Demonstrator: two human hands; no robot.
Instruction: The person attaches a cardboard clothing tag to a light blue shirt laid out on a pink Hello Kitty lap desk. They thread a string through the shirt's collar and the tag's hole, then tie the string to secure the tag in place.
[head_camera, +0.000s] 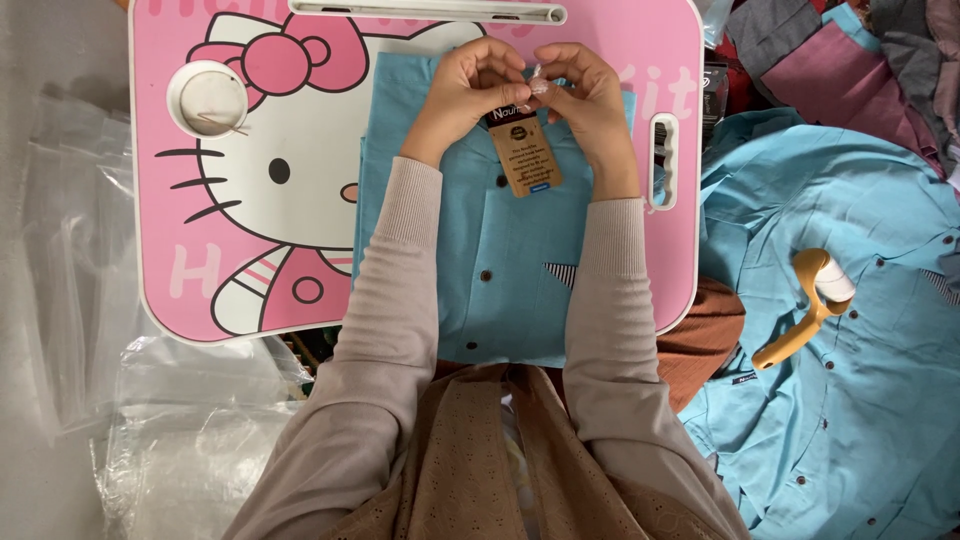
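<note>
Two hands, left hand (462, 88) and right hand (590, 95), pinch a small clear fastener (537, 80) holding the brown tag (525, 152) at the folded blue shirt (490, 270) collar, upper centre; attaching appears underway, needing steady fingertip threading.

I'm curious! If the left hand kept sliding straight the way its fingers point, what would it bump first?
Probably the right hand: the left hand points toward it, fingertips almost meeting over the brown tag on the blue shirt.
</note>
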